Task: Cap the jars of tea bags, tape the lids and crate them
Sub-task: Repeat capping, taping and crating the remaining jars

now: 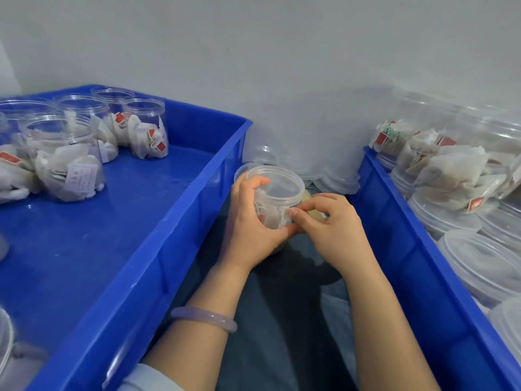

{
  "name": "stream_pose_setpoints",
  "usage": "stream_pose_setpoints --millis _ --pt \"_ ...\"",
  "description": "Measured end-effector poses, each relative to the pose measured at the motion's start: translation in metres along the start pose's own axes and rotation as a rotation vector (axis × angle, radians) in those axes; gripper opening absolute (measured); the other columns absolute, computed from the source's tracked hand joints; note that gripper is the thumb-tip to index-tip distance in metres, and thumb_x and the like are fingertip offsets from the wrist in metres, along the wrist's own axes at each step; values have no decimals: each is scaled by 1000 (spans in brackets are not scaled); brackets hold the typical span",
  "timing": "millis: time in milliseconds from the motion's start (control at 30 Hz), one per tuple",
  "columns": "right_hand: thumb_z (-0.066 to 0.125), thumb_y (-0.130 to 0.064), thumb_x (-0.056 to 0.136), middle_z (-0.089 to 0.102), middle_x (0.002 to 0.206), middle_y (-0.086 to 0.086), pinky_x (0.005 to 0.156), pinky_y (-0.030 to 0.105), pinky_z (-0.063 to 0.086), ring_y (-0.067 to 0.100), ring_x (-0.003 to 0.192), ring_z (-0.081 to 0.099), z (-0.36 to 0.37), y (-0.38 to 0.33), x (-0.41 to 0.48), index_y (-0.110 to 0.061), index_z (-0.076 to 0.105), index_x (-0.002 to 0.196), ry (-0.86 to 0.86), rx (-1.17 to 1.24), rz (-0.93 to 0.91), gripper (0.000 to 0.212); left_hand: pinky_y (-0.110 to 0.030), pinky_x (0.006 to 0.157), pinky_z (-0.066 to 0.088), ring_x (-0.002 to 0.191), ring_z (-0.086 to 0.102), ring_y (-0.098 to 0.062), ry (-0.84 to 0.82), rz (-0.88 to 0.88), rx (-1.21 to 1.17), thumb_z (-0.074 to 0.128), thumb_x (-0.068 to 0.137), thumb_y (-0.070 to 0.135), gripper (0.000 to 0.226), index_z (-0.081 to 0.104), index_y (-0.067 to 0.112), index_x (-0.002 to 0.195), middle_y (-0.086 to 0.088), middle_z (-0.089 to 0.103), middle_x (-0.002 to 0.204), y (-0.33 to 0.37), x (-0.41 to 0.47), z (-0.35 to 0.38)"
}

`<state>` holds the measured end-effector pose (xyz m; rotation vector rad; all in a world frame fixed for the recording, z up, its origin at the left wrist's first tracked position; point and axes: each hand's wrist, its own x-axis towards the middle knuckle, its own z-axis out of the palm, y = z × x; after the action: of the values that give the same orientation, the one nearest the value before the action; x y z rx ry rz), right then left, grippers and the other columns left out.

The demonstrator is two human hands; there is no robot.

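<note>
A clear plastic jar of tea bags (275, 214) with a translucent lid (277, 183) on it sits between the two blue crates, above my lap. My left hand (251, 221) grips the jar around its side, thumb under it and fingers over the lid's rim. My right hand (329, 224) pinches something small against the jar's wall just below the lid; a yellowish tape roll (315, 213) shows partly behind its fingers. Several uncapped jars of tea bags (70, 153) stand in the left blue crate (180, 221).
The right blue crate (406, 221) holds several capped jars lying on their sides (451, 170). Stacks of spare translucent lids (318, 165) lie against the white wall between the crates. A pale bangle (203, 318) sits on my left wrist. Dark cloth covers my lap.
</note>
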<state>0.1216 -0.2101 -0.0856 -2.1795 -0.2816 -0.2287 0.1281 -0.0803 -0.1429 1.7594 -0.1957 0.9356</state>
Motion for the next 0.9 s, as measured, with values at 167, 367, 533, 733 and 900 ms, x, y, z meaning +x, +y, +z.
stream_pose_setpoints --millis 167,367,533,733,900 --pt "70 -31 80 55 114 -4 76 8 33 -1 102 42 1 -1 -1 -35 66 72 28 4 -13 10 0 82 34 107 50 -12 7 13 -11 75 54 54 72 40 31 112 -7 50 123 0 0 -1" --pt "70 -35 79 57 112 -5 74 -1 31 -3 99 42 3 -1 -2 -38 63 68 61 -11 -13 13 -6 86 38 107 52 -12 16 21 -8 82 55 46 68 49 23 110 -7 53 121 -3 3 -3" --pt "67 -40 80 58 109 -5 74 3 30 -1 101 43 2 0 -3 -42 62 67 54 -48 -25 15 -6 80 40 99 52 -4 -1 21 9 78 61 49 59 49 28 109 1 55 115 -7 5 -6" --pt "61 -35 86 57 113 -2 77 10 33 1 104 43 -2 2 -2 -34 64 80 -35 -68 -54 7 -10 93 37 111 51 -14 -35 40 -45 68 72 45 51 52 16 111 -5 52 120 -6 4 -9" --pt "66 -31 84 55 116 -4 83 15 33 2 107 42 -4 2 -2 -39 61 78 -49 -77 -61 11 -24 100 39 120 47 -20 -79 8 -102 61 74 43 41 42 35 110 -11 49 126 -2 5 -11"
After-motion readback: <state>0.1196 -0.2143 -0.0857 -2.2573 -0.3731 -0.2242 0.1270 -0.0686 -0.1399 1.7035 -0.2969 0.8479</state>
